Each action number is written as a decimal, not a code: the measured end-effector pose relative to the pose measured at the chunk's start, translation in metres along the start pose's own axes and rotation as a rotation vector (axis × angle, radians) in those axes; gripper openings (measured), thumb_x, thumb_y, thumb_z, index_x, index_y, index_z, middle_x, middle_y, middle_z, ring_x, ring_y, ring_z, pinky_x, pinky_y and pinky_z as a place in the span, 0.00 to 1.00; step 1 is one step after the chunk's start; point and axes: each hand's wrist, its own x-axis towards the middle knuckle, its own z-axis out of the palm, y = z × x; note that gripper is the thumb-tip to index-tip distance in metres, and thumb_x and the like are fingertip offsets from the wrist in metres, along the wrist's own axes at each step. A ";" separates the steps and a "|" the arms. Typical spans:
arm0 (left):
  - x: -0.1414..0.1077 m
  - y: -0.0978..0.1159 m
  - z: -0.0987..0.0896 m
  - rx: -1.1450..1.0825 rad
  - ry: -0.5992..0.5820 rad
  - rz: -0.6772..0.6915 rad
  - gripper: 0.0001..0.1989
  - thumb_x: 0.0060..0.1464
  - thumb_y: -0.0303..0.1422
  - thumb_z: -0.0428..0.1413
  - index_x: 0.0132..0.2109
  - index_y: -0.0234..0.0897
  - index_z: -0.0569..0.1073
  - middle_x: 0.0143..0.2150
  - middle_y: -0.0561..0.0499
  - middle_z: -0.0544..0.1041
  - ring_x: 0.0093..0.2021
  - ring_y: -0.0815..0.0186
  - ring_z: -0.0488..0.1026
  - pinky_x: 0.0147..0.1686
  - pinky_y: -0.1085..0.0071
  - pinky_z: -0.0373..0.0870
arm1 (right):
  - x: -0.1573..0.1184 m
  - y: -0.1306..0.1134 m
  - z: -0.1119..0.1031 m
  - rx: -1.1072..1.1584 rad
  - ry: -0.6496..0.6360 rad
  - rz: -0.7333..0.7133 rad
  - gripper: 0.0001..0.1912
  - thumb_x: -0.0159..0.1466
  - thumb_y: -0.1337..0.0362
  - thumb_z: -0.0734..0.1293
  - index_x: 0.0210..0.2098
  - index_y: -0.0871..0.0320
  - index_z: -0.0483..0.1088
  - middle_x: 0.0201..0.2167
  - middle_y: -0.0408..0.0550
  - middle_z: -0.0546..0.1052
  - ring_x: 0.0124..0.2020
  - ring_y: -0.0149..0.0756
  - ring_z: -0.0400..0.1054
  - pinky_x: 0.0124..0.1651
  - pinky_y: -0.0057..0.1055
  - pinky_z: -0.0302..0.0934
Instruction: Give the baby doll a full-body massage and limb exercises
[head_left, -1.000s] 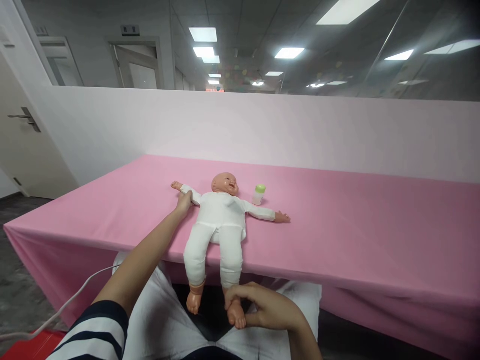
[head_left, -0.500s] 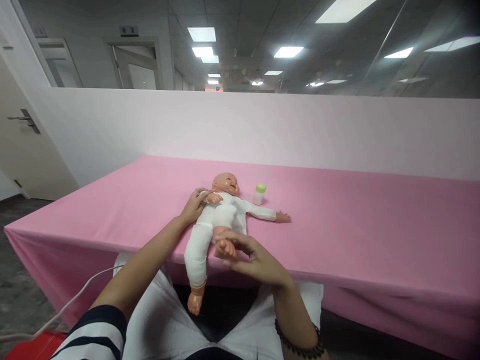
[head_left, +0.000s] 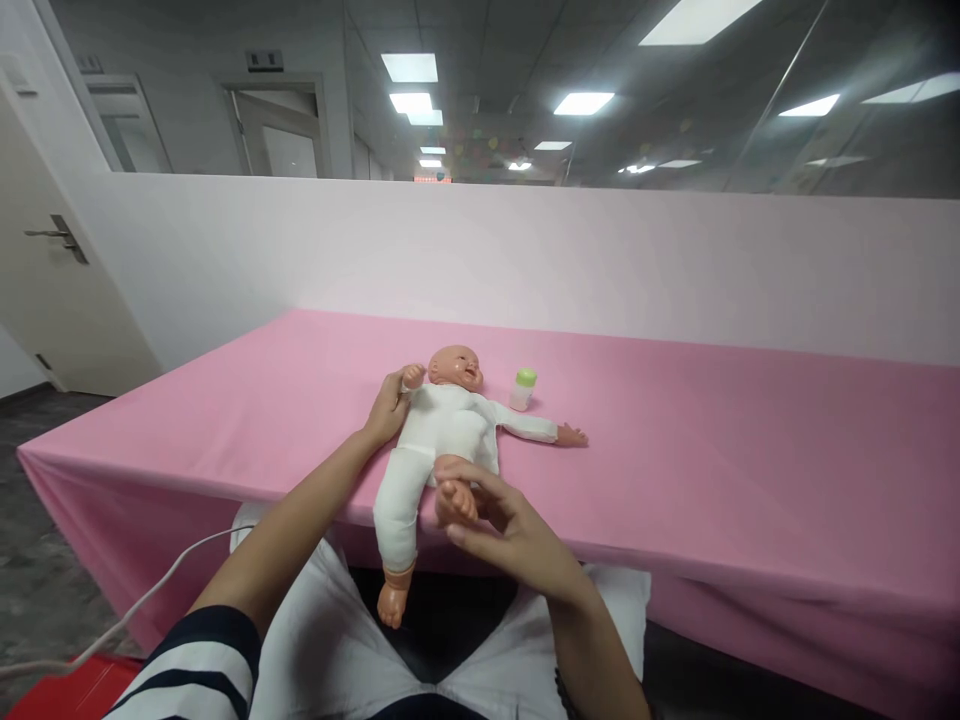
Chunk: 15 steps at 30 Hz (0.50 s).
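Head view: shows white trousers [head_left: 307,640] along the bottom of the frame, with a striped sleeve [head_left: 199,665] and a pale cable [head_left: 41,667] at lower left. Clasps a doll [head_left: 442,425] by the foot [head_left: 455,502] of its bent leg, just below the center, with the fingers of the right hand [head_left: 517,535] curled over the ankle. Grips the doll near one wrist in the left hand [head_left: 388,410], left of center and well apart from the right, with the small plastic hand [head_left: 413,376] poking up near the doll's head [head_left: 454,367]. Has the doll lying on its back at mid-frame on a pink-covered counter [head_left: 712,450], with one leg stretched past the near edge and one arm spread toward the right. Includes a green-capped bottle [head_left: 523,390] standing just beyond that arm. Takes in a white wall [head_left: 562,260] across the frame, a handled door [head_left: 45,300] at far left and, along the top, glass [head_left: 637,145] with lit ceiling panels [head_left: 411,68].
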 end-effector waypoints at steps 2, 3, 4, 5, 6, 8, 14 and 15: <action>0.002 -0.004 0.000 -0.076 0.089 -0.135 0.22 0.66 0.35 0.51 0.65 0.39 0.62 0.66 0.40 0.68 0.66 0.54 0.65 0.68 0.55 0.59 | -0.019 -0.003 0.002 -0.017 0.021 0.009 0.26 0.62 0.56 0.76 0.58 0.49 0.70 0.55 0.50 0.74 0.52 0.39 0.74 0.57 0.39 0.70; 0.003 -0.007 0.000 -0.105 0.129 -0.213 0.23 0.66 0.36 0.52 0.65 0.39 0.60 0.67 0.39 0.67 0.67 0.54 0.65 0.67 0.55 0.60 | -0.028 -0.003 0.003 -0.026 0.031 0.014 0.26 0.61 0.57 0.77 0.57 0.49 0.71 0.53 0.49 0.75 0.50 0.39 0.74 0.57 0.39 0.70; 0.004 -0.010 0.000 -0.129 0.165 -0.289 0.23 0.66 0.37 0.52 0.65 0.40 0.59 0.67 0.39 0.66 0.67 0.54 0.65 0.66 0.56 0.61 | -0.038 -0.002 0.004 -0.043 0.043 0.020 0.26 0.60 0.57 0.78 0.56 0.49 0.71 0.50 0.48 0.77 0.48 0.39 0.75 0.56 0.38 0.70; 0.005 -0.014 -0.001 -0.148 0.194 -0.359 0.24 0.66 0.38 0.53 0.64 0.40 0.57 0.66 0.39 0.67 0.66 0.55 0.66 0.65 0.56 0.63 | -0.047 -0.001 0.005 -0.075 0.047 0.028 0.25 0.59 0.57 0.78 0.55 0.48 0.73 0.47 0.47 0.78 0.45 0.38 0.75 0.54 0.37 0.71; 0.005 -0.018 -0.001 -0.166 0.220 -0.420 0.24 0.66 0.39 0.53 0.64 0.41 0.56 0.65 0.39 0.68 0.65 0.55 0.67 0.63 0.57 0.65 | -0.055 0.001 0.005 -0.121 0.047 0.045 0.24 0.59 0.57 0.78 0.53 0.48 0.74 0.44 0.46 0.79 0.44 0.39 0.75 0.54 0.37 0.71; 0.006 -0.025 -0.002 -0.202 0.257 -0.516 0.23 0.65 0.40 0.55 0.62 0.43 0.56 0.61 0.41 0.70 0.62 0.57 0.70 0.60 0.58 0.68 | -0.070 0.008 0.006 -0.236 0.035 0.093 0.21 0.59 0.56 0.78 0.51 0.47 0.77 0.43 0.46 0.81 0.44 0.41 0.76 0.54 0.37 0.70; 0.008 -0.038 -0.001 -0.274 0.287 -0.609 0.21 0.63 0.42 0.59 0.56 0.46 0.58 0.52 0.46 0.74 0.55 0.62 0.74 0.54 0.63 0.72 | -0.091 0.045 0.003 -0.409 -0.074 0.275 0.14 0.65 0.57 0.72 0.51 0.48 0.78 0.49 0.48 0.80 0.52 0.45 0.74 0.58 0.38 0.66; 0.008 -0.038 -0.001 -0.280 0.279 -0.606 0.21 0.63 0.42 0.59 0.56 0.45 0.58 0.52 0.46 0.74 0.55 0.61 0.74 0.54 0.63 0.72 | -0.091 0.051 0.003 -0.422 -0.087 0.282 0.14 0.66 0.59 0.70 0.51 0.49 0.78 0.49 0.48 0.80 0.51 0.44 0.74 0.58 0.38 0.66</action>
